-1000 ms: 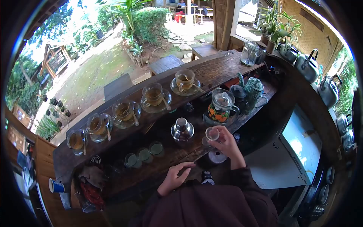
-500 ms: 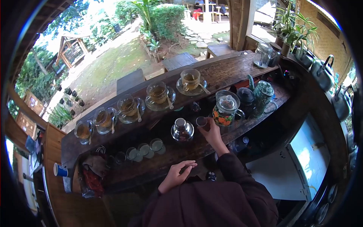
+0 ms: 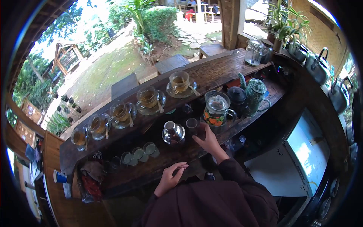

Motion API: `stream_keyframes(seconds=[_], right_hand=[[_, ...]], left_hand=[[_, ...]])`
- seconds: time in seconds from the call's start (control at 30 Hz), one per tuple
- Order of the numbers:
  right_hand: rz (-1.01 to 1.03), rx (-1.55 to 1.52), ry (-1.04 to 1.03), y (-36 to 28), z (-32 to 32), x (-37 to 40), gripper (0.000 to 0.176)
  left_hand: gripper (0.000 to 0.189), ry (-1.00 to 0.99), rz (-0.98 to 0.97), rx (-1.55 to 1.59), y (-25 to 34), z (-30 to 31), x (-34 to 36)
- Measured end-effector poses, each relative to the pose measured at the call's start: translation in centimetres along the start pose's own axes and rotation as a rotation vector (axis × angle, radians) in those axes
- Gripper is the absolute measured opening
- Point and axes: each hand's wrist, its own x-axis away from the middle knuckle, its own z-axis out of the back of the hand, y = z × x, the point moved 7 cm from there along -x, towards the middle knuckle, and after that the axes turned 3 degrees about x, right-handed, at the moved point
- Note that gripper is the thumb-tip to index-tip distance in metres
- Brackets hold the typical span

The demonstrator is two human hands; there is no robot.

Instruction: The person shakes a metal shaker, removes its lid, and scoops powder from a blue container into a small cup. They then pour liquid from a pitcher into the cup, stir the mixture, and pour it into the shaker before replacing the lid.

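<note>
A small clear glass stands on the lower counter between a metal cocktail shaker and a glass jug with orange flowers. My right hand is just beside the small glass, thumb and fingers apart, and seems not to grip it. My left hand hovers in front of my body with its fingers stretched out, holding nothing. Several glasses of pale, cloudy content stand in a row left of the shaker. Along the raised bar top are several glass cups of brown drink with saucers and spoons.
A green speckled enamel pot and a dark lidded pot stand right of the jug. Glass jars occupy the bar's far end. Kettles line the right side. A white appliance is at lower right, a blue cup at left.
My right hand has drawn back slightly from the small glass, and its fingers have parted. The glass stays beside the shaker. My left hand is nearly still; the view has shifted a little.
</note>
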Motion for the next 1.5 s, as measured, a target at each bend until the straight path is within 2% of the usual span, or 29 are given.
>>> stream_keyframes(seconds=[0.1, 0.17, 0.23, 0.37, 0.43, 0.5, 0.53, 0.6, 0.63, 0.73, 0.83, 0.93, 0.97, 1.03, 1.07, 1.1, 1.2, 1.37, 1.43, 1.5], right_hand=[[-0.019, -0.025, 0.013, -1.0, 3.9, 1.4, 0.062], [0.112, -0.246, 0.15, -1.2, 8.2, 2.0, 0.049], [0.221, -0.278, 0.327, -1.9, 13.0, 2.2, 0.043], [0.481, -0.18, 0.579, -3.7, 22.3, 2.1, 0.048], [0.517, -0.098, 0.734, -2.4, 26.6, 1.9, 0.05], [0.421, -0.105, 0.868, 0.9, 30.8, 0.9, 0.051], [0.421, -0.107, 0.861, 2.7, 32.4, -0.3, 0.051], [0.182, -0.242, 1.034, 9.2, 36.0, -2.1, 0.063], [0.182, -0.245, 1.021, 12.0, 37.0, -3.2, 0.063], [0.039, -0.015, 0.735, 20.4, 37.2, -7.9, 0.091], [0.041, 0.206, 0.557, 24.7, 35.5, -10.3, 0.108], [0.074, 0.177, 0.483, 25.5, 34.8, -11.5, 0.111], [0.078, 0.173, 0.473, 26.0, 34.7, -12.1, 0.111], [0.095, -0.061, 0.448, 29.8, 35.1, -13.4, 0.109], [0.208, 0.028, 0.457, 31.4, 35.6, -13.9, 0.104], [0.209, 0.025, 0.447, 31.5, 35.4, -13.9, 0.104], [-0.004, -0.23, 0.431, 33.5, 35.3, -13.9, 0.098], [-0.02, -0.253, 0.48, 33.2, 35.2, -13.4, 0.09], [-0.058, -0.227, 0.52, 33.0, 36.0, -12.7, 0.088], [0.034, -0.24, 0.532, 28.8, 36.5, -11.7, 0.078]], left_hand=[[0.023, 0.004, 0.018, 0.023, -0.4, -0.9, -0.7], [0.023, 0.004, 0.03, 0.038, -0.5, -1.6, -1.3], [0.023, 0.003, 0.056, 0.036, -0.5, -2.4, -2.0], [0.024, -0.009, 0.049, -0.007, -1.0, -4.3, -3.7], [0.024, -0.013, 0.069, -0.003, -1.5, -5.2, -4.5], [0.024, -0.003, 0.088, 0.011, -2.0, -6.1, -5.1], [0.024, 0.003, 0.099, 0.024, -2.2, -6.6, -5.6], [0.024, 0.019, 0.116, 0.03, -2.6, -7.3, -6.1], [0.024, 0.03, 0.13, 0.034, -2.9, -7.7, -6.4], [0.024, 0.064, 0.123, 0.007, -2.8, -8.5, -7.0], [0.025, 0.116, 0.151, 0.01, -2.8, -9.0, -7.3], [0.026, 0.164, 0.17, 0.032, -3.0, -9.2, -7.5], [0.026, 0.175, 0.173, 0.032, -3.1, -9.3, -7.5], [0.027, 0.176, 0.165, 0.031, -3.3, -9.6, -7.6], [0.027, 0.186, 0.169, 0.032, -3.5, -9.6, -7.6], [0.027, 0.181, 0.174, 0.04, -3.5, -9.8, -7.7], [0.028, 0.171, 0.19, 0.054, -3.2, -10.1, -8.2], [0.028, 0.15, 0.188, 0.03, -1.9, -10.4, -9.6], [0.028, 0.069, 0.119, -0.007, -1.2, -11.0, -10.1], [0.029, 0.062, 0.145, 0.005, -1.2, -10.8, -10.1]])
